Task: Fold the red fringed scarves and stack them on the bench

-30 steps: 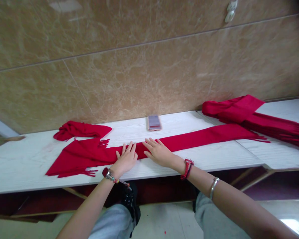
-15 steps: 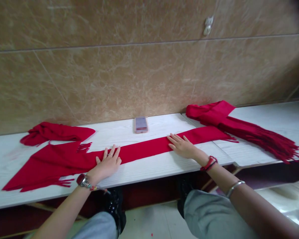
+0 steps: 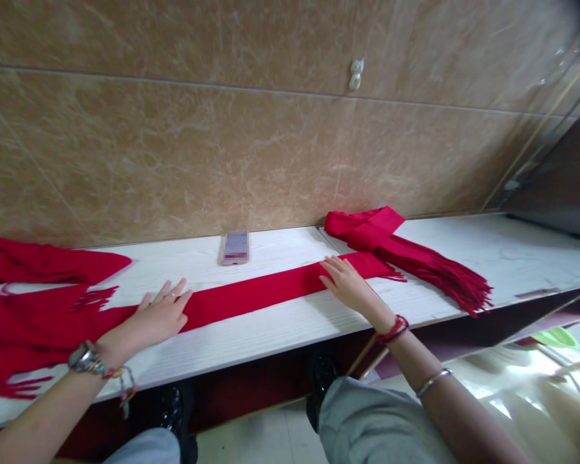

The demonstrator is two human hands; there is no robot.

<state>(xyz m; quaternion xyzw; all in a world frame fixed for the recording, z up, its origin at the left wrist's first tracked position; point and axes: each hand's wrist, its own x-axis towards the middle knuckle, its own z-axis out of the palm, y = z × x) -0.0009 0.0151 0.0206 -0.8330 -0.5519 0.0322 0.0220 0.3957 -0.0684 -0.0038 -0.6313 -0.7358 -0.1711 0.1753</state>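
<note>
A red scarf [image 3: 256, 293] lies folded into a long flat strip on the white tabletop. My left hand [image 3: 160, 316] rests on its left stretch, palm down with the fingers spread. Farther right, my right hand [image 3: 348, 283] lies on the strip, fingers extended. Bunched red cloth with fringe [image 3: 38, 309] spreads out at the left, partly cut off by the view's edge. At the right end a second red scarf [image 3: 377, 235], loosely folded, has its long fringe trailing toward the front edge; it touches or overlaps the strip's end.
A phone [image 3: 236, 248] lies on the white tabletop [image 3: 280, 241] near the tiled wall [image 3: 198, 167]. On the wall sits a small white cat-shaped hook [image 3: 356, 74]. A dark panel [image 3: 560, 161] stands at the far right. Something green [image 3: 555, 337] is below on the right.
The view has swung to the right, so everything appears shifted left. My right hand has slid along the strip toward its right end. Both hands stay on the scarf.
</note>
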